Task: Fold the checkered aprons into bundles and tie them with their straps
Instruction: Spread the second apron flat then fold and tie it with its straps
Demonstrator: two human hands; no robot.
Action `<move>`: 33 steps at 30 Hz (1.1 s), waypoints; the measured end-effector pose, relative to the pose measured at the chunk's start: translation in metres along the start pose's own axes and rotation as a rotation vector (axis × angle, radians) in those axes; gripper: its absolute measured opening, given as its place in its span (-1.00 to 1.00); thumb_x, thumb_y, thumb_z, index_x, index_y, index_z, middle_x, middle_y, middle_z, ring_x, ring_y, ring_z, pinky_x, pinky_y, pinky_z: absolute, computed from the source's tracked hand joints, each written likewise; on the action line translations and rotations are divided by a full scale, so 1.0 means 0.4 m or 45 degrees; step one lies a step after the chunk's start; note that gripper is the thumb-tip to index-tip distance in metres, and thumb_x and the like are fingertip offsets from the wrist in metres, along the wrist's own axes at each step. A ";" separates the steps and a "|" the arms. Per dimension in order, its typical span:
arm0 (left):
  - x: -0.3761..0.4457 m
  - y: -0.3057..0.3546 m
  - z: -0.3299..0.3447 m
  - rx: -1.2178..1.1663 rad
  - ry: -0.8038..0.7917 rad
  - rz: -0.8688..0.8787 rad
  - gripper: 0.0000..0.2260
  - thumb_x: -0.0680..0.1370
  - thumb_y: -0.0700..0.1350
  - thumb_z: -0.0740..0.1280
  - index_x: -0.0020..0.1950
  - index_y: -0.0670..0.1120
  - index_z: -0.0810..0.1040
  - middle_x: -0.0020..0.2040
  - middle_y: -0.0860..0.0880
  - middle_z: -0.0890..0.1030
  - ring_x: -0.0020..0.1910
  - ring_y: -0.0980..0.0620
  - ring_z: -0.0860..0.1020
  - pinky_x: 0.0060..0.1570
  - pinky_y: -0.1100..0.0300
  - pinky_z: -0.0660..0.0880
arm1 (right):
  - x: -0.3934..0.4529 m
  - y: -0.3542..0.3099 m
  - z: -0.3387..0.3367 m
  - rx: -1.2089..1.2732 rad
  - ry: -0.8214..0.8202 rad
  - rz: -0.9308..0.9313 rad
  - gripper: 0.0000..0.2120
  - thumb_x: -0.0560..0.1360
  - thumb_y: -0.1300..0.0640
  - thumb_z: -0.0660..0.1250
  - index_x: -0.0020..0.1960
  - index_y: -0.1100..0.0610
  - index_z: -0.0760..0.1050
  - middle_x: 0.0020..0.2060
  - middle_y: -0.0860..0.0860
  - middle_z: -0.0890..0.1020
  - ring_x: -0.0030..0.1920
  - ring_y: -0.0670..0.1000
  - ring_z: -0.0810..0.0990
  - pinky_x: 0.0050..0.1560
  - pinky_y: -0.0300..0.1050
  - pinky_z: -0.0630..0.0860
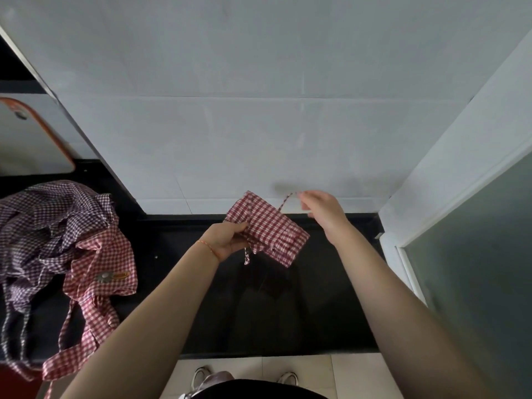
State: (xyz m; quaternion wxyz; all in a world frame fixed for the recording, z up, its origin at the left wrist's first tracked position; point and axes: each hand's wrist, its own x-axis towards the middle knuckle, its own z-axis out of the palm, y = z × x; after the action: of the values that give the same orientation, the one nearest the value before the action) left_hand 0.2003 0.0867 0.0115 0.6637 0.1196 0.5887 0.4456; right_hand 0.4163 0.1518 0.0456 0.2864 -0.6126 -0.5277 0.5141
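**While the strap is being drawn out, the bundle is at risk of unfolding**

While the left hand (227, 239) is gripping the folded red checkered apron (266, 231) in the air above the black counter (288, 312), the right hand (322, 208) is pinching its strap (286, 200) and pulling it taut. If the left hand's hold is slackening, the folds are likely springing open; a slipping pinch would be dropping the strap.

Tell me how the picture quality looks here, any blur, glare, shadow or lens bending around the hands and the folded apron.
Head view: the right hand and the strap it pinches are motion-blurred, casting a soft shadow on the wall; the folded red apron in the left hand is sharper; the black counter shows dim reflections; wide-angle distortion splays the wall edges.
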 end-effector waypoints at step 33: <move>-0.007 -0.004 0.071 -0.508 0.180 -0.135 -0.95 0.58 -0.21 0.38 0.00 -0.19 0.57 -0.09 -0.11 0.65 -0.09 -0.02 0.61 0.00 0.15 0.56 | -0.125 0.107 0.238 -0.296 -0.129 -0.177 -0.75 0.66 0.10 0.21 -0.09 0.15 0.59 -0.23 0.02 0.60 -0.22 -0.01 0.57 -0.17 -0.09 0.47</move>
State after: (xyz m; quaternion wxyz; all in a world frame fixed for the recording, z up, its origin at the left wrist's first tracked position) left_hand 0.2264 0.0941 0.0201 0.6538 -0.0767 0.5394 0.5250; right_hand 0.3470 0.0746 -0.0057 0.2213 -0.5769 -0.6386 0.4587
